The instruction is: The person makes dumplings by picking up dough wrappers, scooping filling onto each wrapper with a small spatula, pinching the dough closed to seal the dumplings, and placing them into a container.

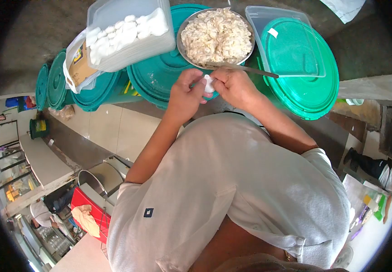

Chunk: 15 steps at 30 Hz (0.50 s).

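Note:
Between my two hands is a small piece of white dough (pixel 208 84), pinched at its edge. My left hand (pixel 188 93) cups it from the left with curled fingers. From the right, the fingertips of my right hand (pixel 236 87) press on its rim. Just beyond them sits a round metal bowl (pixel 181 51) heaped with a pale, chunky filling (pixel 216 36). A flat spatula (pixel 250 70) lies across the bowl's near edge, its dark end pointing right. Smooth white dough balls (pixel 130 31) fill part of a clear plastic container (pixel 134 52) at the left.
Large green lidded tubs (pixel 153 77) stand under the bowl and container. On the right, a clear plastic lid (pixel 291 59) rests on a bright green tub lid (pixel 316 93). A white bag with a cardboard box (pixel 80 68) is at the left. Another person (pixel 389 177) is at far right.

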Available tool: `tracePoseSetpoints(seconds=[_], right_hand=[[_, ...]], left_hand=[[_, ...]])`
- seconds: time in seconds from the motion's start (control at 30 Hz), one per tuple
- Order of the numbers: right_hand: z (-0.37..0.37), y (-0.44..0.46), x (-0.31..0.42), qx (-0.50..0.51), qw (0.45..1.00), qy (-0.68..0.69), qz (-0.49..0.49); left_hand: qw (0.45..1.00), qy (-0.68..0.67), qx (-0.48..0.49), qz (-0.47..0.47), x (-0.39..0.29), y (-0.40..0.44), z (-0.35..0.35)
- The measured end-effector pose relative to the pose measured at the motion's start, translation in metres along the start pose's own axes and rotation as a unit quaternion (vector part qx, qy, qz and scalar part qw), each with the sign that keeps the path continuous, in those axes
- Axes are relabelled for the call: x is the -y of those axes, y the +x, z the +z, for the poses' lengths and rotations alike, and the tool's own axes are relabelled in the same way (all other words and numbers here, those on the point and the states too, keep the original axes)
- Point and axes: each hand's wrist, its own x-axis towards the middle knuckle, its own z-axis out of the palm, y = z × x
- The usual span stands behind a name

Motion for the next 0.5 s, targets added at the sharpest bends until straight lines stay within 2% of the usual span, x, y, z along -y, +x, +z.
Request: tracePoseSetpoints(seconds=[0.13,0.2,0.33,0.4,0.47,0.5], right_hand=[[-0.004,-0.003,0.01,0.018,0.999,-0.017,0.023],[-0.006,-0.003,0.016,-0.001,0.998,0.041,0.049],[-0.003,-0.005,0.002,0.016,0.999,0.034,0.017],[-0.005,-0.005,0.005,-0.009,0.987,0.143,0.072],[-0.006,-0.003,0.007,0.001,0.981,0.179,0.072],[-0.006,-0.002,0.007,0.01,0.974,0.213,0.073]], left_hand=[[0.999,0.04,0.032,-0.011,-0.003,-0.002,0.001],[0.999,0.036,0.035,-0.005,-0.003,-0.003,0.0],[0.999,0.02,0.037,-0.02,-0.002,-0.003,-0.004],[0.999,-0.002,0.017,-0.032,-0.009,-0.002,-0.006],[0.979,-0.131,0.058,-0.146,-0.019,-0.001,-0.008],[0.979,-0.131,0.056,-0.146,-0.018,-0.001,-0.008]])
